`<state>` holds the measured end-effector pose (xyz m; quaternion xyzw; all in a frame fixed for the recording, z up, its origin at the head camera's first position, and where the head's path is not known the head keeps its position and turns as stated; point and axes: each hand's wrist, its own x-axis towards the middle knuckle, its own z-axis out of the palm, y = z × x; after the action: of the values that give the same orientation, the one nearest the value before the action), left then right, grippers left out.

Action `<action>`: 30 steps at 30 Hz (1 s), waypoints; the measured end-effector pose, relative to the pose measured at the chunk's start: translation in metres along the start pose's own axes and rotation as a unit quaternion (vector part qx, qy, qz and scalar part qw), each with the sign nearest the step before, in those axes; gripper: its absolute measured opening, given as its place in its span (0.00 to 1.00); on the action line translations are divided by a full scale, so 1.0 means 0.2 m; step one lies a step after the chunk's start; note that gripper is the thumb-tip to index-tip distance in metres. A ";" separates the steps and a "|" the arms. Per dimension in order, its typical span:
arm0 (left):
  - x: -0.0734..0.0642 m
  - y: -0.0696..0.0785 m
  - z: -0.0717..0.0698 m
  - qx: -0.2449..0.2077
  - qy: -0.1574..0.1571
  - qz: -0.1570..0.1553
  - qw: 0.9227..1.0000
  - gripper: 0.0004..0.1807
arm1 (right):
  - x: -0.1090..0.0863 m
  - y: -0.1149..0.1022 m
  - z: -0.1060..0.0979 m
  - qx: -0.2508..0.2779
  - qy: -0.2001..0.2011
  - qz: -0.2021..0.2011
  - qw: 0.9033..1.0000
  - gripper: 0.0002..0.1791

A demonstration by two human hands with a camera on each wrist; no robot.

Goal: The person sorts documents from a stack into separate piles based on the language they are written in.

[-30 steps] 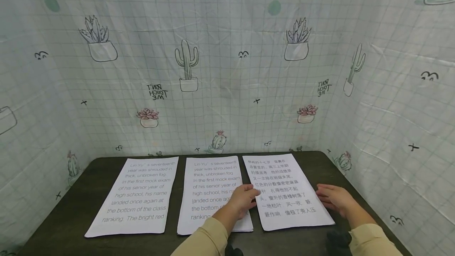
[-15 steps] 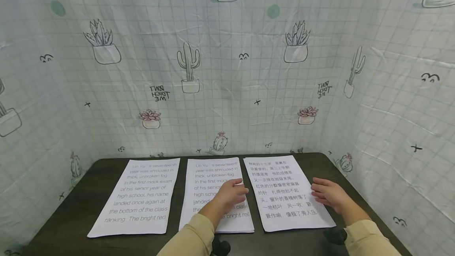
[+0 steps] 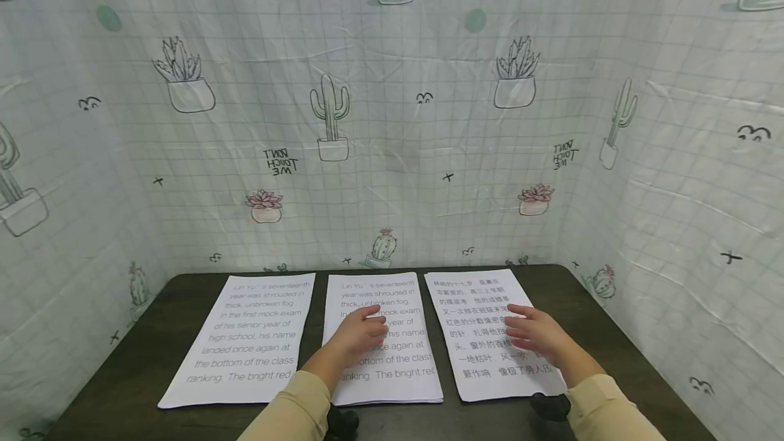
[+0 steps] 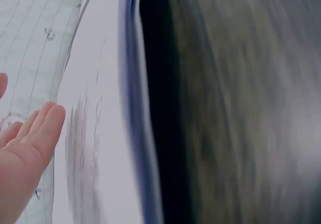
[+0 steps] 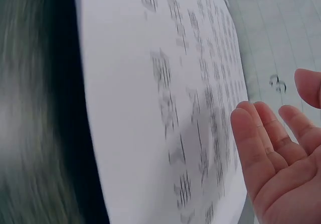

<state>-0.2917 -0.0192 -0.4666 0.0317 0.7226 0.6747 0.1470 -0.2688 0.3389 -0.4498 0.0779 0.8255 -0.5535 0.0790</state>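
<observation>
Three stacks of printed paper lie side by side. The middle stack [image 3: 392, 386] carries English text, and my left hand [image 3: 355, 337] hovers over its left part, fingers loosely extended and holding nothing. Chinese print covers the right stack [image 3: 471, 332]; above its right side is my right hand [image 3: 542, 337], relaxed and with nothing in it. In the right wrist view the fingers [image 5: 248, 143] look gently bent, apart from the blurred sheet [image 5: 125, 108]. Another English-text stack [image 3: 245, 339] lies on the left, with neither hand on it.
The dark table [image 3: 122, 359] has rounded back corners. A cactus-print cloth [image 3: 392, 121] hangs behind and on both sides. Dark rounded objects [image 3: 551, 407] sit at both wrists.
My left hand has moved left, from the gap beside the right stack to over the middle stack. My right hand has moved left, from the right stack's edge to over it.
</observation>
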 end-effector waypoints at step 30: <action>-0.14 -0.07 -0.50 -0.025 0.090 0.005 0.996 0.32 | 0.04 -0.22 0.59 0.047 -0.072 -0.062 0.994 0.29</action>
<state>-0.2884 -0.1241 -0.4714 -0.0292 0.7157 0.6933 0.0783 -0.2805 0.2140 -0.4560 -0.0098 0.7940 -0.5996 0.0996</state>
